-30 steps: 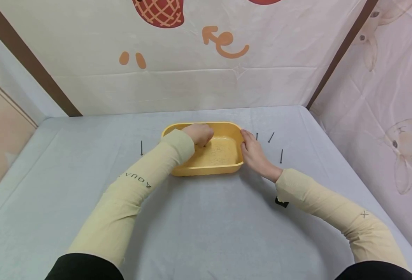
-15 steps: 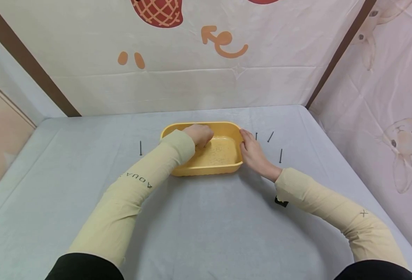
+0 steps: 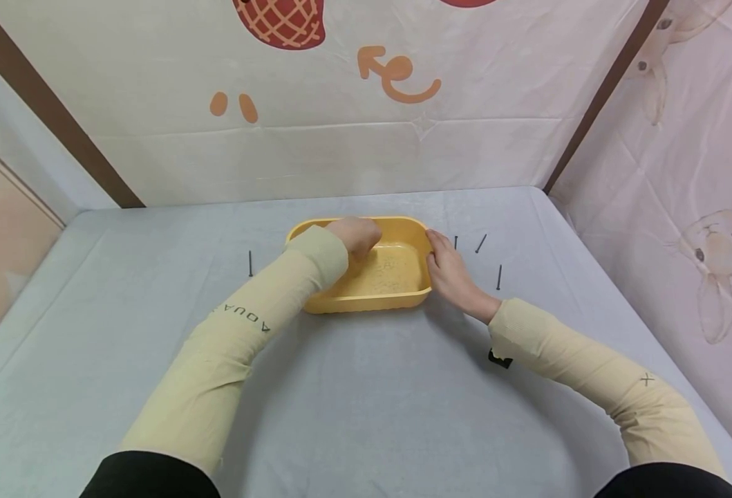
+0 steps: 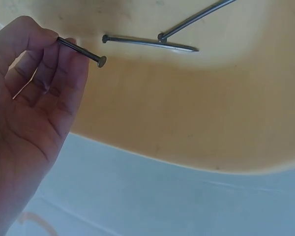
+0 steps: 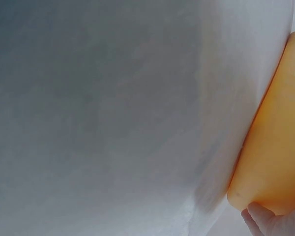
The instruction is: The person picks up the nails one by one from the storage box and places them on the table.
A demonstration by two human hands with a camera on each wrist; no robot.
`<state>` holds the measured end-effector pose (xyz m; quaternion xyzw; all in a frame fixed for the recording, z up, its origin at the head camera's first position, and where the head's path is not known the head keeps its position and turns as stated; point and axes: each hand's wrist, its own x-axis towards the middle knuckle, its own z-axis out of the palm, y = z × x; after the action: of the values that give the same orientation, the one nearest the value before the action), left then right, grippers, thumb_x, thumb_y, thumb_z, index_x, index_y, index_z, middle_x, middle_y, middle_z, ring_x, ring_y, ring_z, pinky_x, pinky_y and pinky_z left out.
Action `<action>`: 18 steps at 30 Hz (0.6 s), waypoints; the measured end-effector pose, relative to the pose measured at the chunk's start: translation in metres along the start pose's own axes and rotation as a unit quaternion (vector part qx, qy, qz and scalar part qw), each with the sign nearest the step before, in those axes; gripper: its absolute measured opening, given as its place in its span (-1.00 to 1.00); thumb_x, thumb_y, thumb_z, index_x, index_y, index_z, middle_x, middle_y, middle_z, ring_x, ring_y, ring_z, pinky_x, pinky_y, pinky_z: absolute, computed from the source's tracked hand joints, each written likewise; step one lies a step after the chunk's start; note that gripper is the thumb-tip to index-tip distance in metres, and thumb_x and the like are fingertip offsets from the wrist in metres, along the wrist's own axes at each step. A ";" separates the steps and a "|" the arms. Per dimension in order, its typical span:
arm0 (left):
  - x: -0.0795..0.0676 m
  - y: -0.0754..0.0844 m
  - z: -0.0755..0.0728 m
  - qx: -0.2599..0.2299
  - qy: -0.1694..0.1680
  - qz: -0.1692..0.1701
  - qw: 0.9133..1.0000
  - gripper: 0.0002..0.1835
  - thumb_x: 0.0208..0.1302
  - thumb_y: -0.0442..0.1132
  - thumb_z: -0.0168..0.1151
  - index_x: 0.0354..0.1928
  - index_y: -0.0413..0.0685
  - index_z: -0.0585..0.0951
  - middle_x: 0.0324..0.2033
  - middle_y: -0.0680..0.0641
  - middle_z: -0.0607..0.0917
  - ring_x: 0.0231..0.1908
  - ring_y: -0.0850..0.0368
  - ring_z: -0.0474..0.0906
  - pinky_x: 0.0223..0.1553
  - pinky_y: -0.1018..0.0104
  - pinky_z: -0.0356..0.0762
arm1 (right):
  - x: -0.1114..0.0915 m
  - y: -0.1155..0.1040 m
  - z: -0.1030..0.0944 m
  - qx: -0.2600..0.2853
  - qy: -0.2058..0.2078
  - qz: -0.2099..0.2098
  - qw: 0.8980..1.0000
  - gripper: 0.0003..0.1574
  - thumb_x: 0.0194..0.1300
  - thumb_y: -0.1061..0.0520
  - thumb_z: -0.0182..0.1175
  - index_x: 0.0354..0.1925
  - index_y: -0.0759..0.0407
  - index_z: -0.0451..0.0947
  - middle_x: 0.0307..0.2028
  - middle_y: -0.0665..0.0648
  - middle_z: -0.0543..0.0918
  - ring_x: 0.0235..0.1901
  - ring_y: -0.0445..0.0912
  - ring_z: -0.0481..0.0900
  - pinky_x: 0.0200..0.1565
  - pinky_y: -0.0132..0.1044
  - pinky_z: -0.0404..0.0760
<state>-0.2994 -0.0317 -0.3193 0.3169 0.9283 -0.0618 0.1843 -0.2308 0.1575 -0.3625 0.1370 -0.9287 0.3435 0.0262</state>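
My left hand (image 3: pixel 361 235) is inside the yellow tray (image 3: pixel 366 303). Thumb and fingertips pinch one end of a dark metal nail (image 4: pixel 81 51), its flat head pointing away from the hand in the left wrist view; that nail is hidden in the head view. Beyond it on the tray floor lie two more nails, one nearly level (image 4: pixel 142 42) and another slanting (image 4: pixel 196 19) with its head against the first. At the tray's right end, my right hand (image 3: pixel 454 277) lies with fairly straight fingers against the outer wall and rim.
Outside the tray, one nail (image 3: pixel 250 263) lies to its left on the pale blue cloth (image 3: pixel 353 401). Right of it are three more, one near the hand (image 3: pixel 455 243), one slanted (image 3: pixel 481 243) and one closer (image 3: pixel 499 277). A printed curtain (image 3: pixel 341 159) hangs behind.
My left hand has shifted very slightly to the right inside the tray. The right hand and the tray stay where they were.
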 end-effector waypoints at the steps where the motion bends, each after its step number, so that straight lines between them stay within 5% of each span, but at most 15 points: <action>1: 0.000 0.000 -0.001 0.005 -0.002 0.003 1.000 -0.69 -0.07 -0.58 -0.09 -0.70 0.00 0.25 -0.66 0.04 0.25 -0.57 0.17 0.15 -0.60 0.39 0.12 | 0.000 0.000 0.000 0.000 0.000 0.000 1.000 -0.43 0.39 0.28 -0.29 0.32 0.44 -0.01 0.32 0.34 0.10 0.32 0.09 0.03 0.30 -0.09 0.08; 8: 0.001 0.001 -0.006 0.019 -0.011 0.011 1.000 -0.68 -0.11 -0.58 -0.08 -0.73 0.01 0.22 -0.69 0.06 0.24 -0.63 0.21 0.10 -0.65 0.41 0.03 | 0.000 -0.001 0.000 -0.002 0.000 0.003 1.000 -0.43 0.39 0.28 -0.30 0.32 0.44 -0.01 0.32 0.34 0.09 0.32 0.09 0.03 0.30 -0.09 0.09; 18: 0.000 0.000 -0.011 0.013 0.001 0.004 1.000 -0.74 -0.12 -0.57 0.00 -0.65 -0.02 0.34 -0.58 0.04 0.36 -0.55 0.18 0.20 -0.58 0.40 0.17 | 0.000 0.000 0.000 -0.006 0.001 0.005 1.000 -0.43 0.39 0.28 -0.29 0.32 0.43 0.00 0.32 0.34 0.10 0.32 0.09 0.04 0.30 -0.09 0.08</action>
<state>-0.3026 -0.0289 -0.3088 0.3230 0.9263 -0.0724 0.1799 -0.2309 0.1570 -0.3625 0.1316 -0.9313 0.3385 0.0262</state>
